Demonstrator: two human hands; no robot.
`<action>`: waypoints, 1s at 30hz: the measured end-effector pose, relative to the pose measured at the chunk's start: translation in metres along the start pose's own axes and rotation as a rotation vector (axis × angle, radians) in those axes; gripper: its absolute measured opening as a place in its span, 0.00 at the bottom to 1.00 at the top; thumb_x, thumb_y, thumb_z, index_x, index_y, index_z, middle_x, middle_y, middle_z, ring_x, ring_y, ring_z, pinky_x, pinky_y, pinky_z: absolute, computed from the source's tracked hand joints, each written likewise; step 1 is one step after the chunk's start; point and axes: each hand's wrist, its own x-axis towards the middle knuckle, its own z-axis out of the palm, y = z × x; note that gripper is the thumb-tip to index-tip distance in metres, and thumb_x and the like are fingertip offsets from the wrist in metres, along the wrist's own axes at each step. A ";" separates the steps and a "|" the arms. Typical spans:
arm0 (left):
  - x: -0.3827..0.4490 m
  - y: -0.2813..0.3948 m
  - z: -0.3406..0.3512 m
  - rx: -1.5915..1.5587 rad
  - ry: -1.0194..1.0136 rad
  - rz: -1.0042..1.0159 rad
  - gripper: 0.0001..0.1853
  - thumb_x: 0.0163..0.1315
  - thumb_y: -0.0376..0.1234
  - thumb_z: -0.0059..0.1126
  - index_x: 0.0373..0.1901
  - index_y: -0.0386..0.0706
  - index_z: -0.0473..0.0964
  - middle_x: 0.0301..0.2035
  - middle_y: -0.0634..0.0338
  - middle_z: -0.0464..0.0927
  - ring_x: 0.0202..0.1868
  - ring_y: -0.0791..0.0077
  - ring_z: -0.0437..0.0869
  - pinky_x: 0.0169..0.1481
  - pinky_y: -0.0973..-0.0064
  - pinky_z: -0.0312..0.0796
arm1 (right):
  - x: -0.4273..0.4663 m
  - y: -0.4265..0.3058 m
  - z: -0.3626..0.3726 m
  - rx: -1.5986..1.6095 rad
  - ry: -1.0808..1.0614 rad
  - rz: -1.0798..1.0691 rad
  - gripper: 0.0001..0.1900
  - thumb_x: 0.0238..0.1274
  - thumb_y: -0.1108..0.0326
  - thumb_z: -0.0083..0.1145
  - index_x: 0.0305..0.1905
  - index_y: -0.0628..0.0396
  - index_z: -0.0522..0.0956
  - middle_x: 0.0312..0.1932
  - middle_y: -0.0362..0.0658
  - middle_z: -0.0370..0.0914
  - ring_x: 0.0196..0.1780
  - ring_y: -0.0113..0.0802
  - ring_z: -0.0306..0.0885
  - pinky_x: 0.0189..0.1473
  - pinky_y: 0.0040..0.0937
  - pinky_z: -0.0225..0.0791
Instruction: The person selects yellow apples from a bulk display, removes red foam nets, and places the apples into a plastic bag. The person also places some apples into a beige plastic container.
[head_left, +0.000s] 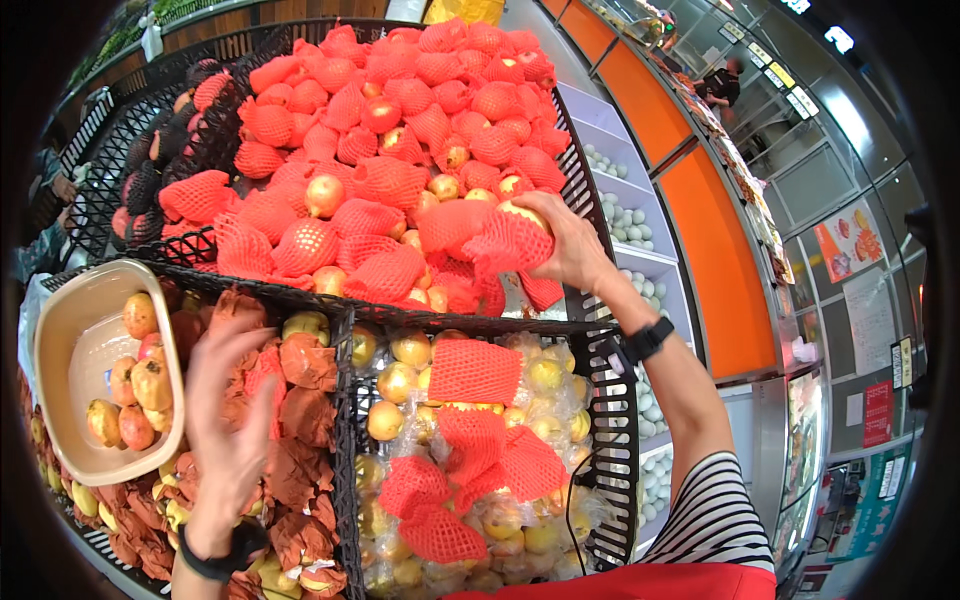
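Observation:
My right hand (562, 244) grips a pomegranate (525, 214) partly wrapped in a red foam net, at the near right of a black crate full of netted pomegranates (375, 180). My left hand (229, 405), blurred, is raised with its fingers apart and holds nothing. It is above fruit in brown paper (289, 472), just right of a beige plastic basin (56, 352) that holds several unwrapped pomegranates (152, 384). Several empty red foam nets (476, 371) lie on plastic-wrapped yellow fruit (544, 536) in the near right crate.
Black crate walls (345, 450) divide the fruit. Dark-netted fruit (142, 180) is at the far left. White bins of pale eggs (634, 225) stand on the right, beside an orange-panelled counter (720, 285) with a person (721, 86) behind it. A black cable (571, 495) hangs over the near right crate.

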 end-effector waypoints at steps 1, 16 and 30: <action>0.008 0.015 0.014 -0.165 -0.087 -0.055 0.20 0.57 0.24 0.62 0.54 0.39 0.78 0.57 0.52 0.77 0.61 0.60 0.77 0.67 0.64 0.68 | -0.004 -0.016 -0.004 0.021 0.081 -0.059 0.43 0.35 0.64 0.76 0.64 0.47 0.69 0.62 0.49 0.74 0.65 0.50 0.73 0.62 0.43 0.74; -0.030 0.067 0.097 -0.903 -0.160 -0.359 0.51 0.49 0.31 0.78 0.74 0.43 0.56 0.68 0.53 0.65 0.69 0.65 0.67 0.73 0.65 0.63 | -0.084 -0.167 -0.019 1.366 -0.216 0.217 0.57 0.48 0.69 0.75 0.80 0.49 0.46 0.80 0.48 0.45 0.77 0.42 0.57 0.72 0.42 0.63; -0.067 0.099 0.054 -0.021 -0.216 0.194 0.22 0.51 0.30 0.72 0.50 0.49 0.80 0.55 0.45 0.71 0.58 0.47 0.74 0.62 0.56 0.70 | -0.130 -0.200 0.005 1.729 -0.153 0.416 0.40 0.55 0.70 0.70 0.72 0.60 0.61 0.65 0.45 0.70 0.67 0.34 0.70 0.70 0.34 0.64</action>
